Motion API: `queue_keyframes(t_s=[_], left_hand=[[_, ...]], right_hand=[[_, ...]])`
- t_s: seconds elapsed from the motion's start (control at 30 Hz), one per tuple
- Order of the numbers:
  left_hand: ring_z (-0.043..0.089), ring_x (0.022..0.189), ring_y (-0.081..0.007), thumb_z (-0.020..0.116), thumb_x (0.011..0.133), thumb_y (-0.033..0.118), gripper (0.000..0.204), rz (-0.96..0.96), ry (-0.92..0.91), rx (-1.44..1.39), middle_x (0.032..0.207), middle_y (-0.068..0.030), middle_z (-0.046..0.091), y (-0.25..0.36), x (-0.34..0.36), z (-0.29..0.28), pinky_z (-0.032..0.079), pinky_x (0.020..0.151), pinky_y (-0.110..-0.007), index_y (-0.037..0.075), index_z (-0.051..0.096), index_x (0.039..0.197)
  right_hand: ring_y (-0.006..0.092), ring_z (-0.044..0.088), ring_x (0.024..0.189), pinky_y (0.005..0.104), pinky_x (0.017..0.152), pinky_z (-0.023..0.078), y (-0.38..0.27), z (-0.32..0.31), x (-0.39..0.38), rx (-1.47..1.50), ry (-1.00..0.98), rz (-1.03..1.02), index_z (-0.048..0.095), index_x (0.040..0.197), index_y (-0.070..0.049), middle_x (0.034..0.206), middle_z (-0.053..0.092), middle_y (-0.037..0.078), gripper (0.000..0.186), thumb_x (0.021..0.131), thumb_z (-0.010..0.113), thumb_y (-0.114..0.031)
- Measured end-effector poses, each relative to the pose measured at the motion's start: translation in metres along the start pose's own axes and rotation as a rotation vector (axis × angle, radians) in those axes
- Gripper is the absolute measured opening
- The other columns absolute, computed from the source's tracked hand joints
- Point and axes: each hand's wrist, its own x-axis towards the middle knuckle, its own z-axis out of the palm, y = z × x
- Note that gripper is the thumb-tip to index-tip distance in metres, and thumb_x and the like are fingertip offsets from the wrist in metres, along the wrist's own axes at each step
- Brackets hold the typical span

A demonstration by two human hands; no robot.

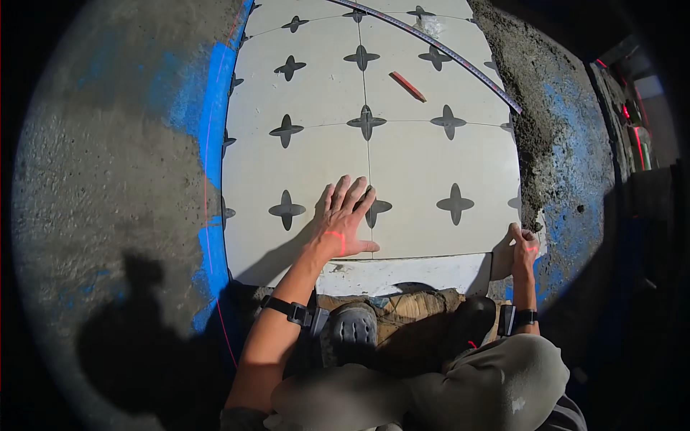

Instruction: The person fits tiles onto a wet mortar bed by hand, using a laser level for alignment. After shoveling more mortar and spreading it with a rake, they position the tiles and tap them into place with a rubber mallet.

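Observation:
Cream tiles (316,151) with dark cross-shaped motifs cover the middle of the floor. My left hand (345,219) lies on them with fingers spread, across a seam near the front edge, a red light line over its back. At the front right corner, my right hand (525,243) is closed, fingertips at the tile edge; what it grips there I cannot make out. Below that edge shows a white board-like strip (402,275). An orange-red pencil (407,86) and a long measuring tape (453,56) rest farther up on the tiles.
Grey concrete (115,179) with a blue-coated band (213,158) and a thin red line flanks the left. Rough mortar (535,144) and blue-stained surface border the right, beside a dark raised edge. My knees and shoes (352,330) are at the bottom, over brown rumpled material.

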Motion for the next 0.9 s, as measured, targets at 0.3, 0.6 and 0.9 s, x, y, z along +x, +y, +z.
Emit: queue_keyframes(t_s=[0.3, 0.6, 0.9], left_hand=[[0.003, 0.162, -0.0404, 0.087, 0.066, 0.066, 0.127, 0.020, 0.033, -0.001, 0.175, -0.0126, 0.015, -0.0029, -0.0040, 0.0047, 0.004, 0.131, -0.061, 0.017, 0.027, 0.167], [0.000, 0.162, -0.0387, 0.088, 0.066, 0.065, 0.128, 0.015, 0.024, -0.020, 0.175, -0.0106, 0.014, -0.0052, -0.0056, 0.0054, 0.001, 0.131, -0.060, 0.018, 0.026, 0.167], [0.002, 0.162, -0.0393, 0.088, 0.067, 0.066, 0.127, 0.003, 0.003, -0.003, 0.175, -0.0123, 0.014, -0.0029, -0.0041, 0.0049, 0.004, 0.131, -0.059, 0.017, 0.027, 0.167]], right_hand=[[0.0088, 0.045, 0.068, 0.0287, 0.063, 0.036, 0.0028, 0.0026, -0.0030, -0.034, -0.009, 0.007, 0.068, 0.081, -0.009, 0.074, 0.055, -0.005, 0.039, 0.087, 0.088, -0.043], [0.0090, 0.045, 0.067, 0.0298, 0.062, 0.035, -0.0021, 0.0061, -0.0080, -0.032, -0.009, 0.017, 0.067, 0.079, -0.008, 0.073, 0.055, -0.005, 0.043, 0.084, 0.089, -0.044], [0.0086, 0.044, 0.066, 0.0290, 0.062, 0.034, -0.0037, 0.0018, -0.0078, -0.042, -0.023, 0.022, 0.068, 0.079, -0.008, 0.071, 0.055, -0.006, 0.039, 0.086, 0.088, -0.041]])
